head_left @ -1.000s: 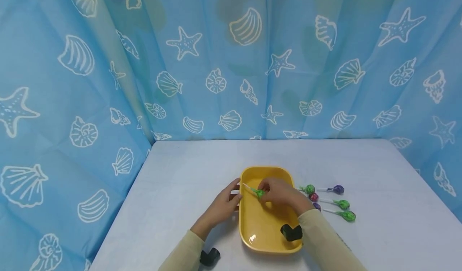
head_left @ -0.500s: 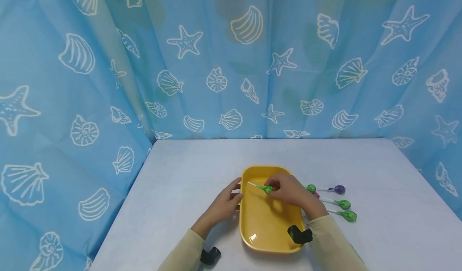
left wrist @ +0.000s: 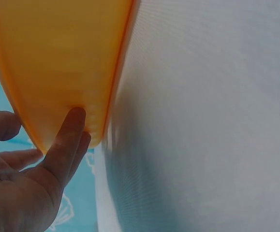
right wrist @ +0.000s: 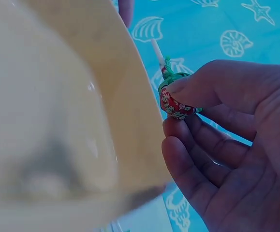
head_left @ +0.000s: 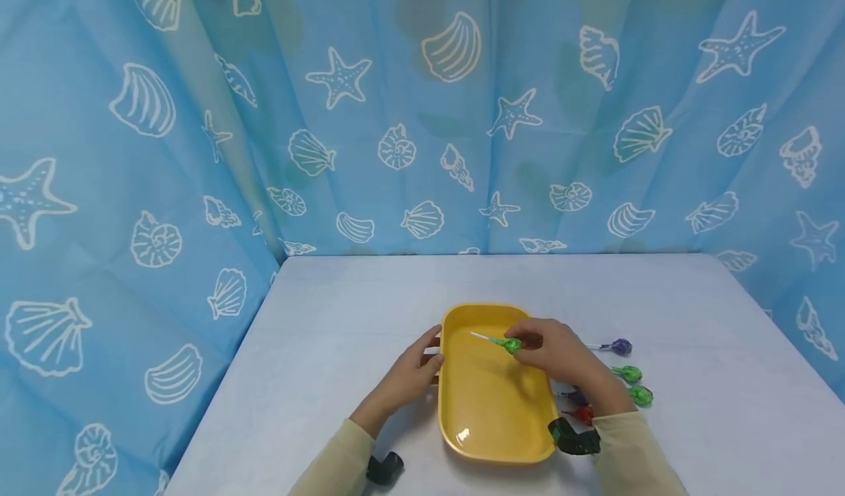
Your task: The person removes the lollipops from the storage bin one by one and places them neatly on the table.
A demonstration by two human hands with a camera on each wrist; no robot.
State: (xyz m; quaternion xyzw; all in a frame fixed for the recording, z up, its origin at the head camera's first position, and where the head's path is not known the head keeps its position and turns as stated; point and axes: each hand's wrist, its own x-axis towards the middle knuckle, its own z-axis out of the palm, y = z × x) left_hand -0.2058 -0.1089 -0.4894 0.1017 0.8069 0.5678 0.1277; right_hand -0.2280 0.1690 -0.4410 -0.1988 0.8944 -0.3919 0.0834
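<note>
A yellow tray [head_left: 491, 437] lies on the white table [head_left: 343, 334]. My right hand [head_left: 551, 349] pinches the wrapped head of a green lollipop [head_left: 510, 344], which hangs over the tray's far right part with its white stick pointing left. The right wrist view shows the lollipop [right wrist: 174, 99] between thumb and fingers of my right hand [right wrist: 212, 121], beside the tray wall [right wrist: 106, 82]. My left hand [head_left: 414, 371] rests against the tray's left rim with fingers straight. The left wrist view has my left hand [left wrist: 48, 159] with fingertips touching the tray [left wrist: 57, 63].
Several more lollipops lie on the table right of the tray: a purple one [head_left: 617, 346], two green ones [head_left: 628, 373] [head_left: 639, 395] and a red one [head_left: 581, 412]. Blue curtains [head_left: 422, 114] printed with shells close the back and both sides.
My right hand has carried the green lollipop rightward across the tray, from its left middle to near its right rim. The left hand has stayed on the rim.
</note>
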